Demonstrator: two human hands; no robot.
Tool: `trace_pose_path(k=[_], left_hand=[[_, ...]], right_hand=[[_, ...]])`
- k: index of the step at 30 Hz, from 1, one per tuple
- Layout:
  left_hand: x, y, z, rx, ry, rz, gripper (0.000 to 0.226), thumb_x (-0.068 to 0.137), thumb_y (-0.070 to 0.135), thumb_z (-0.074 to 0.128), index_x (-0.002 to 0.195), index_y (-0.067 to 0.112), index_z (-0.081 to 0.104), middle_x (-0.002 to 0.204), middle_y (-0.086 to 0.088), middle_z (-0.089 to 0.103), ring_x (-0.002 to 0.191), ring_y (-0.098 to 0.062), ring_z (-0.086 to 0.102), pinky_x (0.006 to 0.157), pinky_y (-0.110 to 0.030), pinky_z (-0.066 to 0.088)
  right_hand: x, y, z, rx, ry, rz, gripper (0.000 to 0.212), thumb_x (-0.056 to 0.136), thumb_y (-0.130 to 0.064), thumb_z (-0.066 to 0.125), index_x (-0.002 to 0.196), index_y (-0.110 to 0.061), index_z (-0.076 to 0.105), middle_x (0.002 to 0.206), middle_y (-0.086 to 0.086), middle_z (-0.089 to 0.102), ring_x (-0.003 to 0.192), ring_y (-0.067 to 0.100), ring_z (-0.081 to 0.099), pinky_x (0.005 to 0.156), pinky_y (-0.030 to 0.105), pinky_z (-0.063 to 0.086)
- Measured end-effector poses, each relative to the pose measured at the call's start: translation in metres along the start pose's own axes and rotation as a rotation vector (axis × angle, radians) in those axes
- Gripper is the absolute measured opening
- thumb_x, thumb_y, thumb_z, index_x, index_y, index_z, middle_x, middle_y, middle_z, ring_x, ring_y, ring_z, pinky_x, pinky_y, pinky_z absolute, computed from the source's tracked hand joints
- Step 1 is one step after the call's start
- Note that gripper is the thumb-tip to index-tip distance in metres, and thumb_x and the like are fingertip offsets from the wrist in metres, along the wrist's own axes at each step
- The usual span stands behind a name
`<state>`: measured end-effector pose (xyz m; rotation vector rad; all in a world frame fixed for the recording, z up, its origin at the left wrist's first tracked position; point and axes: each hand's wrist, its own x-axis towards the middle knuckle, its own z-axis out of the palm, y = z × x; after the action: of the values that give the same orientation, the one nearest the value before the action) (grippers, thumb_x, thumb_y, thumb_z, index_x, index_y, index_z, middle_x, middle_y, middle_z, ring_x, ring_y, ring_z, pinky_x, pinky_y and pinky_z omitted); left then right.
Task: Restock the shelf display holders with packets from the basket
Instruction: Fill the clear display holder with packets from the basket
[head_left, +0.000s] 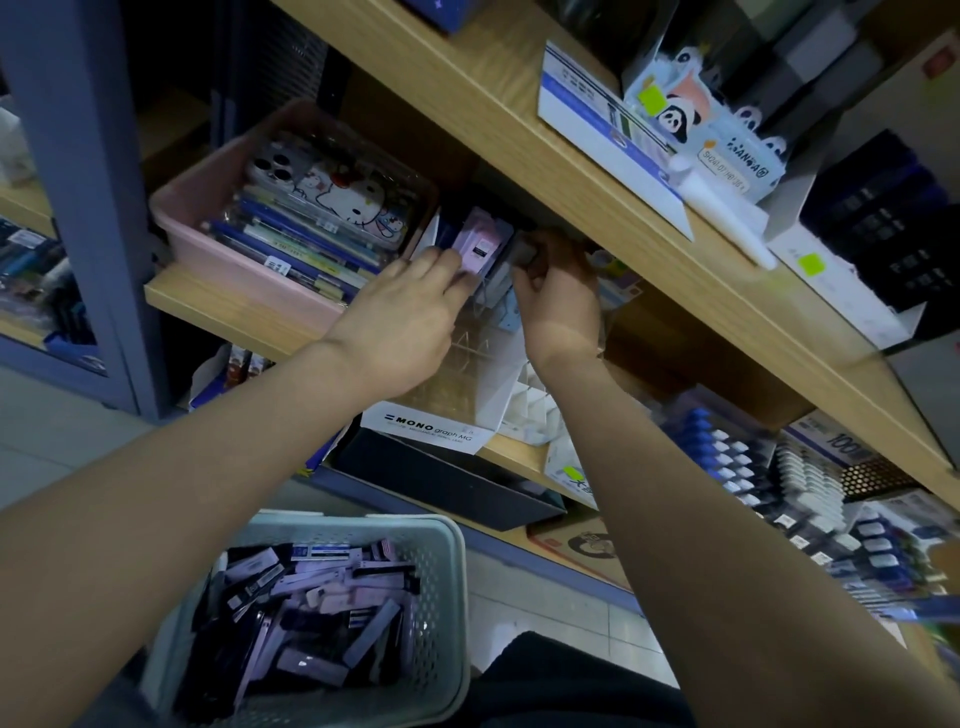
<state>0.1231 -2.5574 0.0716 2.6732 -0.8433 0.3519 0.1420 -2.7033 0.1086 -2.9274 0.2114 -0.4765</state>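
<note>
Nearest, down low: basket (441, 597) heaped with lilac and dark packets (311, 597). Further up, at the clear holder (467, 358) on the shelf (234, 306): left hand (410, 306) against an upright lilac packet (480, 241), pinch impossible to tell; right hand (558, 296) curled round a grey item (524, 254) just beside
</note>
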Motion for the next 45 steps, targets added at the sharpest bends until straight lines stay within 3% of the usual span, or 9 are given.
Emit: trace_pose_path(k=[8, 11, 14, 21, 26, 31, 35, 40, 45], left_hand=[[-0.015, 0.005, -0.007, -0.004, -0.043, 0.009, 0.055, 0.095, 0.016, 0.043, 0.146, 0.008, 0.025, 0.152, -0.013, 0.022, 0.142, -0.025, 0.012, 0.116, -0.035, 0.006], [-0.032, 0.007, -0.009, 0.043, -0.009, 0.039, 0.050, 0.088, 0.009, 0.052, 0.137, 0.005, 0.042, 0.140, -0.018, 0.040, 0.133, -0.032, 0.031, 0.113, -0.042, 0.019], [-0.056, 0.010, -0.009, 0.067, 0.067, 0.080, 0.038, 0.078, 0.007, 0.060, 0.115, 0.003, 0.057, 0.110, -0.016, 0.056, 0.104, -0.032, 0.051, 0.093, -0.044, 0.039], [-0.130, 0.021, 0.028, 0.099, -0.045, 0.135, 0.028, 0.066, 0.013, 0.071, 0.092, 0.008, 0.062, 0.086, -0.007, 0.056, 0.082, -0.024, 0.043, 0.074, -0.035, 0.028], [-0.197, 0.018, 0.089, 0.096, -0.326, 0.051, 0.029, 0.059, 0.024, 0.064, 0.086, 0.013, 0.064, 0.080, -0.006, 0.060, 0.072, -0.023, 0.052, 0.069, -0.034, 0.029], [-0.240, 0.015, 0.132, -0.027, -0.585, -0.231, 0.045, 0.074, 0.027, 0.066, 0.117, 0.015, 0.062, 0.106, -0.007, 0.065, 0.089, -0.025, 0.064, 0.075, -0.030, 0.050], [-0.250, 0.022, 0.165, -0.179, -0.805, -0.297, 0.051, 0.096, 0.028, 0.042, 0.144, 0.019, 0.027, 0.147, -0.001, 0.033, 0.132, -0.021, 0.035, 0.105, -0.030, 0.029], [-0.251, 0.031, 0.205, -0.328, -0.835, -0.365, 0.056, 0.096, 0.026, 0.047, 0.146, 0.020, 0.023, 0.147, -0.002, 0.030, 0.133, -0.021, 0.032, 0.108, -0.029, 0.027], [-0.239, 0.037, 0.226, -0.278, -0.735, -0.453, 0.043, 0.096, 0.021, 0.047, 0.137, 0.015, 0.036, 0.136, -0.008, 0.036, 0.124, -0.024, 0.040, 0.101, -0.030, 0.033]], right_hand=[[-0.021, 0.004, -0.002, -0.093, -0.027, -0.109, 0.036, 0.099, -0.019, 0.041, 0.134, -0.011, 0.045, 0.130, 0.015, 0.049, 0.115, 0.030, 0.049, 0.094, 0.036, 0.039], [-0.040, 0.009, 0.003, -0.029, 0.089, -0.191, 0.041, 0.093, -0.014, 0.050, 0.133, -0.009, 0.045, 0.128, 0.015, 0.050, 0.117, 0.029, 0.047, 0.100, 0.037, 0.035], [-0.067, 0.015, 0.009, 0.009, 0.154, -0.287, 0.031, 0.090, -0.014, 0.050, 0.121, -0.010, 0.054, 0.114, 0.011, 0.055, 0.105, 0.027, 0.051, 0.090, 0.036, 0.038], [-0.152, 0.037, 0.053, 0.176, 0.034, -0.536, 0.013, 0.090, -0.019, 0.043, 0.102, -0.016, 0.048, 0.090, 0.005, 0.058, 0.084, 0.019, 0.048, 0.073, 0.029, 0.038], [-0.216, 0.044, 0.112, 0.219, -0.460, -0.399, 0.025, 0.097, -0.020, 0.038, 0.115, -0.014, 0.055, 0.107, 0.005, 0.057, 0.097, 0.023, 0.056, 0.080, 0.033, 0.049], [-0.256, 0.070, 0.175, 0.272, -0.890, -0.055, 0.043, 0.100, -0.021, 0.041, 0.142, -0.014, 0.031, 0.151, 0.007, 0.026, 0.134, 0.024, 0.034, 0.097, 0.033, 0.037], [-0.276, 0.092, 0.208, 0.260, -0.912, 0.132, 0.052, 0.096, -0.011, 0.046, 0.145, -0.011, 0.027, 0.151, 0.006, 0.025, 0.132, 0.023, 0.036, 0.100, 0.029, 0.035], [-0.280, 0.098, 0.223, 0.269, -0.862, 0.184, 0.045, 0.093, -0.003, 0.049, 0.136, -0.012, 0.038, 0.144, 0.008, 0.030, 0.112, 0.029, 0.053, 0.086, 0.036, 0.045], [-0.282, 0.105, 0.232, 0.269, -0.822, 0.151, 0.042, 0.087, 0.001, 0.056, 0.127, -0.011, 0.047, 0.133, 0.007, 0.044, 0.117, 0.024, 0.049, 0.095, 0.030, 0.039]])
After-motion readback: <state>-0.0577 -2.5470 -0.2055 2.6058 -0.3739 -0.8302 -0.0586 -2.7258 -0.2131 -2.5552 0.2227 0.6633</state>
